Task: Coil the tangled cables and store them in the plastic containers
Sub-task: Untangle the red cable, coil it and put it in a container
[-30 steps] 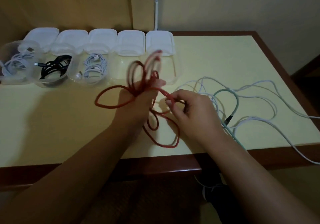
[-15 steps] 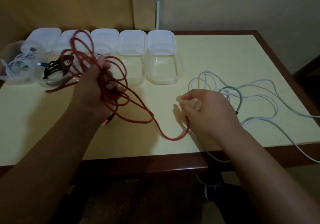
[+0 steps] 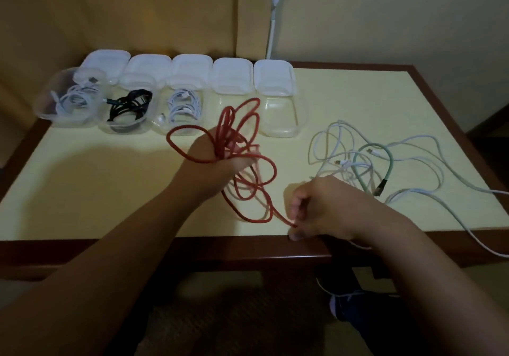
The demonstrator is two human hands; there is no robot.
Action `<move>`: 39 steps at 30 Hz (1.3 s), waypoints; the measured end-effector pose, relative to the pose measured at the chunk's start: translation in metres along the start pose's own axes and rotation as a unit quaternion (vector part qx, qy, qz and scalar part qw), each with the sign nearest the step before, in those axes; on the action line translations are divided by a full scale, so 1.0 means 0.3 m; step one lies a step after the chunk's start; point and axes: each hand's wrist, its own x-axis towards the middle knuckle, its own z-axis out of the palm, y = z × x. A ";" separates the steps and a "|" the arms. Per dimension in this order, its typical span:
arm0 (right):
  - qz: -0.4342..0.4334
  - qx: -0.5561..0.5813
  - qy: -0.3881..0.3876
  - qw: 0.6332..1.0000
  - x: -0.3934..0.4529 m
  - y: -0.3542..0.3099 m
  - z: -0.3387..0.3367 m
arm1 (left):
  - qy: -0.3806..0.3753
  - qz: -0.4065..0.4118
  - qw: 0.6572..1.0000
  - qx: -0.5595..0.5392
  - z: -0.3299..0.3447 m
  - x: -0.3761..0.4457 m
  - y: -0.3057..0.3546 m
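**Red cable, five tubs**

I am counting five clear containers (image 3: 281, 116) lining the table's (image 3: 82, 190) far edge, five lids (image 3: 274, 76) behind them. Three tubs are holding coils: white, black (image 3: 129, 106), white; two are standing empty. My left hand (image 3: 217, 163) is fisting the red cable (image 3: 248, 146) in loose loops just nearer than the tubs; half a second ago it was raised over the black one. My right hand (image 3: 322, 207) is pinching the cable's tail at the table's near edge, lower than before. White and green cables (image 3: 385, 163) are tangling right of it.
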 end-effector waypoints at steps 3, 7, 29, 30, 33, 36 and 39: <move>-0.005 -0.010 0.014 1.000 0.001 -0.005 0.007 | -0.063 0.026 0.990 0.120 -0.046 -0.046 0.006; -0.034 0.152 0.076 0.985 -0.025 -0.021 -0.009 | -0.118 0.008 0.971 0.207 -0.150 -0.086 -0.017; -0.159 0.356 0.280 0.877 0.041 -0.172 0.031 | -0.306 0.026 0.947 0.095 -0.172 -0.216 0.104; -0.141 0.354 0.309 0.871 0.050 -0.165 0.027 | -0.303 0.052 0.946 0.103 -0.158 -0.215 0.091; -0.087 0.302 0.383 0.869 0.052 -0.127 -0.001 | -0.250 0.076 0.964 0.043 -0.148 -0.221 0.071; -0.048 0.092 0.369 0.924 0.050 -0.118 -0.006 | -0.176 0.086 0.981 -0.008 -0.152 -0.222 0.053; -0.108 0.045 0.307 0.944 0.060 -0.136 0.018 | -0.105 0.099 0.990 0.006 -0.147 -0.217 0.062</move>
